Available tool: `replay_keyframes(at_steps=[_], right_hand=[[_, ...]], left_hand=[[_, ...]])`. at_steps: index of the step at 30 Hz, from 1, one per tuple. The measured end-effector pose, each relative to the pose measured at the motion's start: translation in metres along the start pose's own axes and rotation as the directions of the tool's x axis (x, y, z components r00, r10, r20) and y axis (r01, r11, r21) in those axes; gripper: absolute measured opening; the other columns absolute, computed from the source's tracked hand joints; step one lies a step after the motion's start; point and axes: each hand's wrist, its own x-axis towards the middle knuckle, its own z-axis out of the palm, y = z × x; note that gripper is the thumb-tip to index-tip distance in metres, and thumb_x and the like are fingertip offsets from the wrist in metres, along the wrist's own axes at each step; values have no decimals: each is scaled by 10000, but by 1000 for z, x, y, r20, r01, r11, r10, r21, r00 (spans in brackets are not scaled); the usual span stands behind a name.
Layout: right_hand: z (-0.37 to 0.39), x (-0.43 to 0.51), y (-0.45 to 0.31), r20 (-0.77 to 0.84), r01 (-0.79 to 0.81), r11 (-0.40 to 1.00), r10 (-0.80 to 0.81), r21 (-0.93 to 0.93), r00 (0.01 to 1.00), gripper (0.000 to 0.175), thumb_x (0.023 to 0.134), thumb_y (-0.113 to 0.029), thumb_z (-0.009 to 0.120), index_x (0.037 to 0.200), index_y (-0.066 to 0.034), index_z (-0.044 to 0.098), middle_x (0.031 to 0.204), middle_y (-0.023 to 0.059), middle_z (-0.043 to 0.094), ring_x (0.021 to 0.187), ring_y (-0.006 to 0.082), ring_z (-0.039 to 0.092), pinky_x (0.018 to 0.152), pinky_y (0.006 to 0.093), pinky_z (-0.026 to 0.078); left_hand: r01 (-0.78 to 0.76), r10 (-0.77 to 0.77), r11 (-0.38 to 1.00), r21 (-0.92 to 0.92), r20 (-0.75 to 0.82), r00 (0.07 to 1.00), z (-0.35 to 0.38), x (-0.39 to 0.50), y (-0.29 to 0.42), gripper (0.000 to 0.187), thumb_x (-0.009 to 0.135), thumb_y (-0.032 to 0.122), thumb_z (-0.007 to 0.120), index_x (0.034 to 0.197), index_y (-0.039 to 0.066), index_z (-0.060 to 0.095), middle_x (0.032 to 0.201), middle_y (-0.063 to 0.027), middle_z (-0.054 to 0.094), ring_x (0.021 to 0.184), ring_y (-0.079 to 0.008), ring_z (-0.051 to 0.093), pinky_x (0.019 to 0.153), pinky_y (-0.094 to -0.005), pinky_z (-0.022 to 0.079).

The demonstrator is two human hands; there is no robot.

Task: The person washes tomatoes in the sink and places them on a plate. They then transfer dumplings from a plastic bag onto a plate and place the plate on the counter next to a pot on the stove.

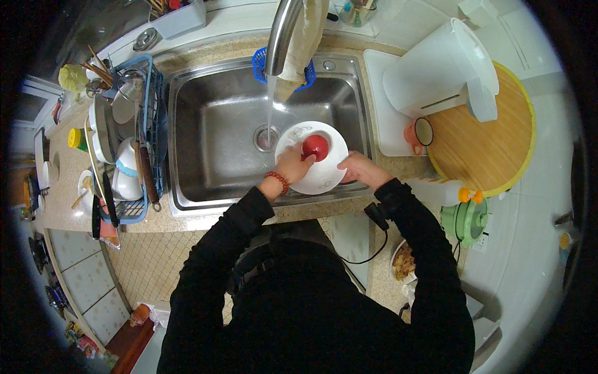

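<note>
Over the right half of the stainless steel sink, a white plate with a faint grey pattern is held tilted. My right hand grips the plate by its right rim. My left hand, with a red bead bracelet at its wrist, has its fingers around a round red object, perhaps a fruit or tomato, on the plate. From the faucet a stream of water falls to the drain, left of the plate.
Left of the sink stands a blue dish rack full of bowls and knives. A blue basket hangs below the faucet. On the right are a white pitcher, an orange mug, a round wooden board and a bottle.
</note>
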Motion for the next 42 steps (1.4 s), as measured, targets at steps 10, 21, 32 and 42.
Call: replay_keyframes(at_steps=[10, 21, 32, 42], right_hand=[[-14, -12, -8, 115, -69, 998, 68, 6, 991, 401, 747, -62, 544, 1143, 6, 534, 1048, 112, 615, 918, 255, 628, 794, 394, 516], [-22, -12, -20, 126, -89, 988, 106, -129, 986, 378, 757, -73, 577, 1127, -6, 542, 1020, 101, 622, 876, 218, 627, 764, 360, 512], [46, 22, -39, 250, -136, 896, 260, -423, 933, 380, 787, -132, 609, 1130, -7, 503, 958, 94, 608, 858, 190, 603, 710, 340, 507], [28, 75, -101, 123, 14, 702, 105, -712, 987, 406, 820, -463, 580, 891, -65, 613, 808, 67, 657, 711, 142, 626, 618, 299, 475]], left_hand=[[-350, 340, 930, -114, -97, 935, 0, -27, -30, 504, 786, -32, 548, 1276, -7, 431, 1219, -194, 499, 1150, -279, 478, 987, -308, 365], [112, -92, 788, -606, 65, 994, -20, -46, -67, 516, 820, 116, 595, 1278, 13, 380, 1104, -121, 555, 846, -199, 616, 681, -306, 541], [319, -74, 303, -898, 311, 947, -41, -84, -102, 576, 693, -58, 506, 1251, -78, 365, 1091, -195, 559, 891, -291, 627, 682, -400, 580], [106, -306, 160, -981, 52, 951, -73, -144, -156, 530, 639, -12, 499, 1166, -55, 465, 1045, -182, 602, 871, -312, 640, 670, -446, 582]])
